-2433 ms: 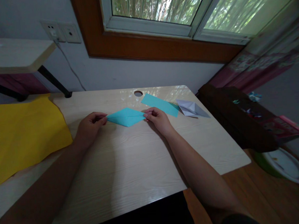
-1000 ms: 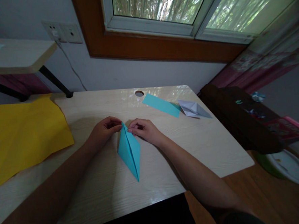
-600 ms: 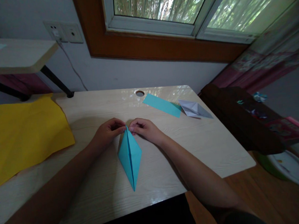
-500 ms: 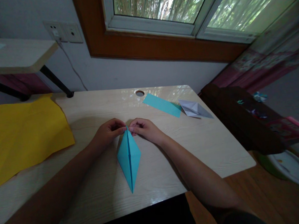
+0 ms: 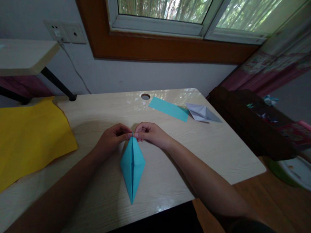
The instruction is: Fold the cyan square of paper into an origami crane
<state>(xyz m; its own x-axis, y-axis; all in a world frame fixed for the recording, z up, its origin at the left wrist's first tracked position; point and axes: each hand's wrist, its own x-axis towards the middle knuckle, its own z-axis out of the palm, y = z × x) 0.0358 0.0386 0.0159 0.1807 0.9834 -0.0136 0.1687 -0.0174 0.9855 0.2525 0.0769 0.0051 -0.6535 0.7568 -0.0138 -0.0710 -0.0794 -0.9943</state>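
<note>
A blue folded paper (image 5: 137, 163), shaped like a long diamond with a slit down its middle, points its lower tip toward me above the pale table. Its top tip is pinched from the left by my left hand (image 5: 116, 135), thumb and forefinger closed. From the other side my right hand (image 5: 149, 132) pinches the same tip, its remaining fingers curled. The two hands almost meet there, and the very end of the tip is partly covered by the fingertips.
A large yellow sheet (image 5: 32, 140) lies on the table (image 5: 205, 155) at left. Toward the back right are a blue paper strip (image 5: 168, 109) and a folded white paper (image 5: 201, 112). A raised shelf (image 5: 17, 58) stands at the back left, near a round cable hole (image 5: 145, 96).
The lower tip of the blue folded paper has swung slightly to the left, so it now hangs at a slant. Both hands stay nearly in place, still pinching the top.
</note>
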